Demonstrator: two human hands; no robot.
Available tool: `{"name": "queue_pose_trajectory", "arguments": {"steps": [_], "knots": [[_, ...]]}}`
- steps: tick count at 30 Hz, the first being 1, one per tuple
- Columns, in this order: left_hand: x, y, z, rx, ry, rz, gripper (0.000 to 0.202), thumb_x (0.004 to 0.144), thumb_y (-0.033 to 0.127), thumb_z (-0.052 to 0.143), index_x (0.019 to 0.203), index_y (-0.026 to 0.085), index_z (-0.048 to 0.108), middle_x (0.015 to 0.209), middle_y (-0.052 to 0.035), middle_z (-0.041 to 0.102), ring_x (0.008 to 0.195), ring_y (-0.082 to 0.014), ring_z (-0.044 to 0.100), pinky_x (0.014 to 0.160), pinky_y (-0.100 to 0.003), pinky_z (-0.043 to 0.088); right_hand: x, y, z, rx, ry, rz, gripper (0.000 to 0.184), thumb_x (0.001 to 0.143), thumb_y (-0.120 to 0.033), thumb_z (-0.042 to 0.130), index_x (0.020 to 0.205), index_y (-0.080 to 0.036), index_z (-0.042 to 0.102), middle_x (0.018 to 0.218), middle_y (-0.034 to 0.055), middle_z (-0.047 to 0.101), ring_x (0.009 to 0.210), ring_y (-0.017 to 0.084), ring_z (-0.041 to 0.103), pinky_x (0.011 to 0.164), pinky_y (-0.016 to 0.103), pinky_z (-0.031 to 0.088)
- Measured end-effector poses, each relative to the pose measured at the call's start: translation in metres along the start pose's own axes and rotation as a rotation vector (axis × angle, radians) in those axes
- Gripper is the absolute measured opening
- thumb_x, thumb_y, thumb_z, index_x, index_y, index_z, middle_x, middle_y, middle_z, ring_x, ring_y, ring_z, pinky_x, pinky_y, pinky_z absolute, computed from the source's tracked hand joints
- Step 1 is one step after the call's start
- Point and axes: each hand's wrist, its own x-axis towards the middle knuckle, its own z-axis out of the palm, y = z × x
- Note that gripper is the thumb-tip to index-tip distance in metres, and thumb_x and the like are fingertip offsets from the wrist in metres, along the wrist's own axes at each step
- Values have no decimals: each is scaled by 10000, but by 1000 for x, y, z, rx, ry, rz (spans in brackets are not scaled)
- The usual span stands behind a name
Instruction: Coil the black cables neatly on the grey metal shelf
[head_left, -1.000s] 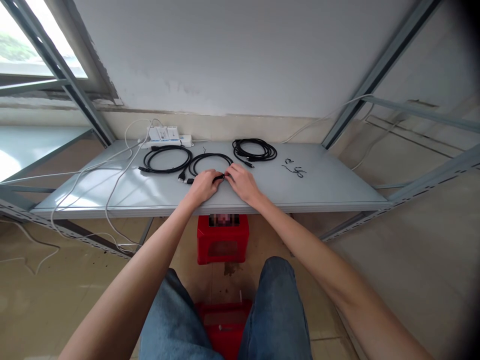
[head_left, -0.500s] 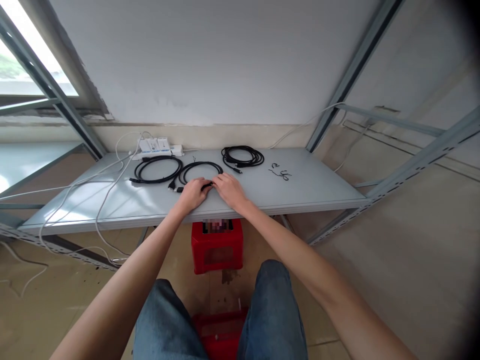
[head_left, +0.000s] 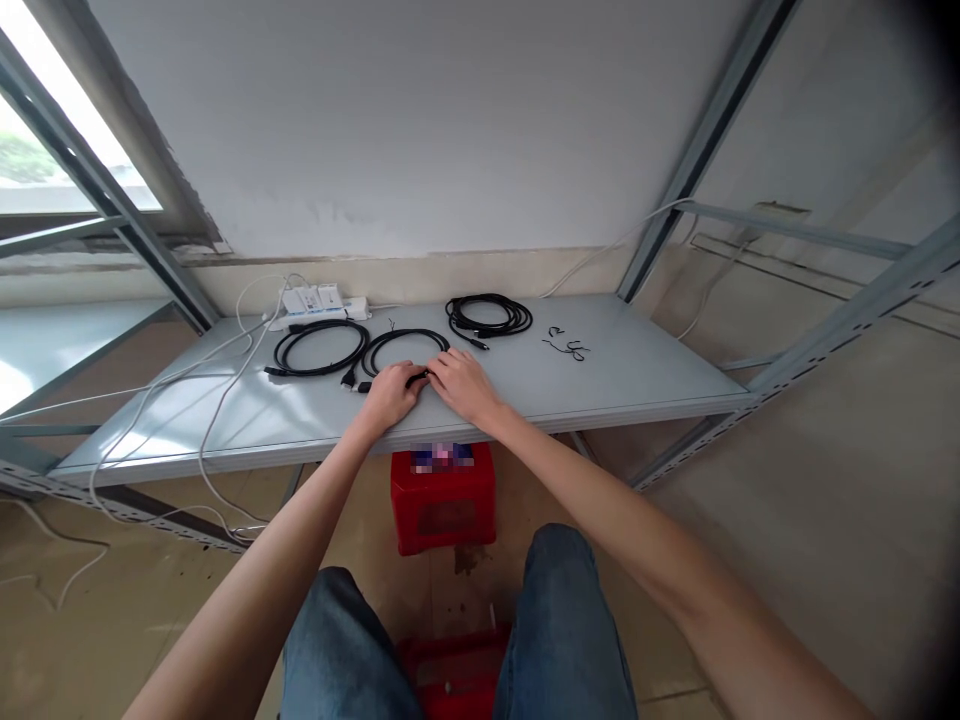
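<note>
A black cable [head_left: 405,332] lies in a loop on the grey shelf, its plug ends near my left wrist. My left hand [head_left: 394,393] is closed on the near side of this loop, with a short black stretch showing at its fingertips. Close against it, my right hand [head_left: 463,385] pinches the same stretch from the right. My fingers hide most of what they grip. A second coiled black cable [head_left: 319,348] rests to the left, and a thicker black coil [head_left: 491,315] lies behind my right hand. Several short black ties [head_left: 568,346] are scattered to the right.
A white power strip [head_left: 319,302] with plugged-in adapters stands at the back left of the shelf [head_left: 637,375]. White cords [head_left: 225,395] hang over the front left edge. Metal uprights [head_left: 679,190] frame the sides. Below is a red stool [head_left: 442,505] with something on top.
The view has shifted slightly, so everything sits a little further right and lower. Both hands stay together on the cable, with hardly any visible movement.
</note>
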Motion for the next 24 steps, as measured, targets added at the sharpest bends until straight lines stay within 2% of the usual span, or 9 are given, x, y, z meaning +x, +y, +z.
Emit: {"name": "queue_pose_trajectory", "arguments": {"steps": [8, 12, 15, 17, 22, 24], "knots": [[-1, 0, 0, -19, -3, 5, 310, 1029, 295, 522, 1115, 206, 807, 986, -115, 756, 935, -277, 699, 829, -338, 484, 2, 5, 6, 53, 9, -21, 231, 1101, -200, 485, 1020, -148, 694, 1043, 125, 696, 1021, 257, 580, 909, 377, 439], [-1, 1, -2, -22, -15, 19, 332, 1017, 263, 502, 1137, 217, 808, 989, -109, 758, 931, -271, 698, 831, -338, 488, 2, 7, 9, 191, -12, 50, 188, 1047, -175, 530, 944, -174, 687, 968, 83, 704, 888, 212, 599, 793, 319, 434], [-2, 2, -3, -25, -24, 31, 364, 1020, 269, 486, 1185, 216, 806, 994, -113, 753, 941, -273, 695, 835, -340, 491, 4, 10, 8, 341, -38, 133, 195, 986, -161, 555, 842, -185, 684, 852, 43, 698, 746, 174, 569, 690, 291, 392], [-2, 2, -3, -31, -27, 38, 370, 1024, 278, 487, 1205, 218, 805, 998, -113, 751, 954, -274, 693, 847, -341, 495, 6, 14, 8, 473, -43, 174, 194, 936, -154, 572, 784, -182, 688, 771, 23, 688, 699, 159, 559, 676, 281, 389], [-2, -1, 0, -45, -28, 49, 366, 1016, 259, 491, 1198, 233, 808, 1016, -102, 755, 986, -271, 692, 862, -331, 498, 11, 26, 9, 960, -144, 283, 192, 841, -168, 577, 697, -163, 704, 669, 14, 692, 710, 158, 640, 728, 260, 468], [-2, -1, 0, -42, -32, 44, 363, 1006, 239, 494, 1181, 231, 811, 1029, -100, 758, 991, -268, 692, 859, -326, 496, 11, 28, 10, 1061, -173, 299, 195, 832, -195, 591, 679, -159, 706, 681, 28, 708, 743, 166, 666, 765, 265, 494]]}}
